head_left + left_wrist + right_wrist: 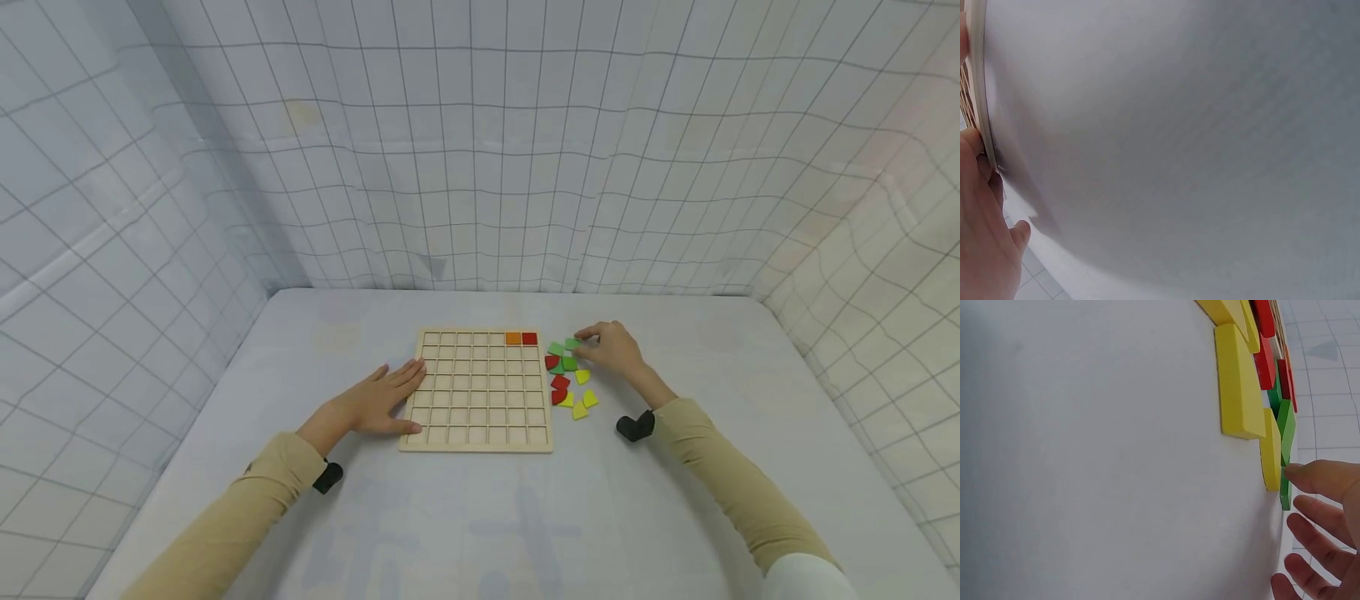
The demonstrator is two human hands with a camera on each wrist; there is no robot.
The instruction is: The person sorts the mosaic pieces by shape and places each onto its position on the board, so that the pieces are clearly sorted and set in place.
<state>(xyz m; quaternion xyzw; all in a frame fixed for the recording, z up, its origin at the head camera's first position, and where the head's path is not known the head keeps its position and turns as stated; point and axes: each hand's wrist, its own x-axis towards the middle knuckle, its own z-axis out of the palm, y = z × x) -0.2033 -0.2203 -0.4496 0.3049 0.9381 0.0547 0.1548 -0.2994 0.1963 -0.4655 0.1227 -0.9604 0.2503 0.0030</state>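
1. At far left we see a tan sleeve [240,504], with a small black device [328,477] at its cuff.
2. Next comes the left hand [378,404], spread and grasping nothing; its fingertips and thumb rest on the left edge of the board.
3. We find the gridded wooden board [477,447] flat on the white table [450,533], between the two hands.
4. In its top row, an orange tile [513,338] and, right of it, a red tile [529,338] fill the last two cells.
5. Just beside the board's right edge we see loose red pieces [560,382], green pieces [556,348] and yellow pieces [591,398], some overlapping.
6. The right hand [615,350] has thumb and forefinger at the farthest green piece [572,342]; we cannot tell whether they pinch it.
7. Farther right, we see another black device [633,428] by the right cuff.
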